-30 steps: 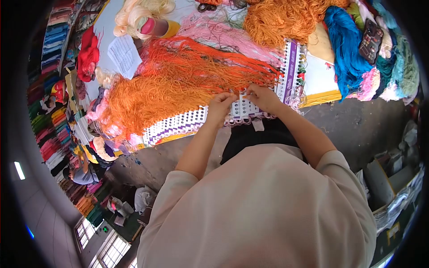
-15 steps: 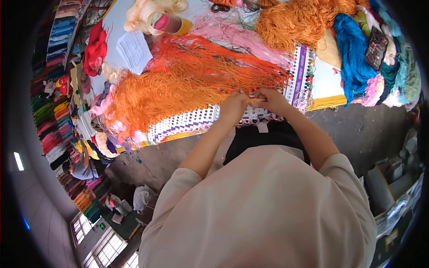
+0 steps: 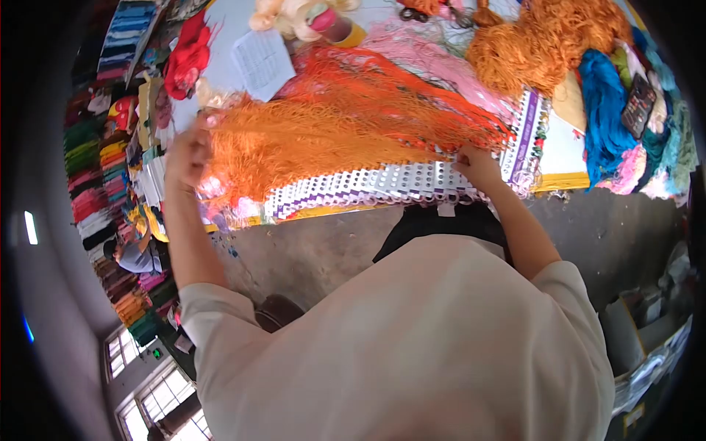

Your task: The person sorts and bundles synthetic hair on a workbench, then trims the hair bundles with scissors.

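Since half a second ago, the person's bare left hand (image 3: 189, 156) has swung away from the right and out to the far left end of the long, loose orange threads (image 3: 294, 143). Meanwhile the bare right hand (image 3: 479, 167) has stayed by the row of white, hole-punched card strips with purple markings (image 3: 353, 187).

The left hand is blurred, its fingers partly bent; whether it holds a strand cannot be told. The right hand is narrow, thumb and fingertips drawn together at the right end of the orange threads, but any thread between them is too small to see.

Those threads lie fanned across the table, above the card strips along its near edge. Beyond them spread bright red-orange threads (image 3: 412, 84), then pale pink threads (image 3: 456, 70). Right of the right hand stands another white punched card with a broad purple stripe (image 3: 525, 136). Farther out lie a white written sheet (image 3: 263, 65), a fluffy red thread bundle (image 3: 187, 59) and a glossy blue skein (image 3: 607, 103).
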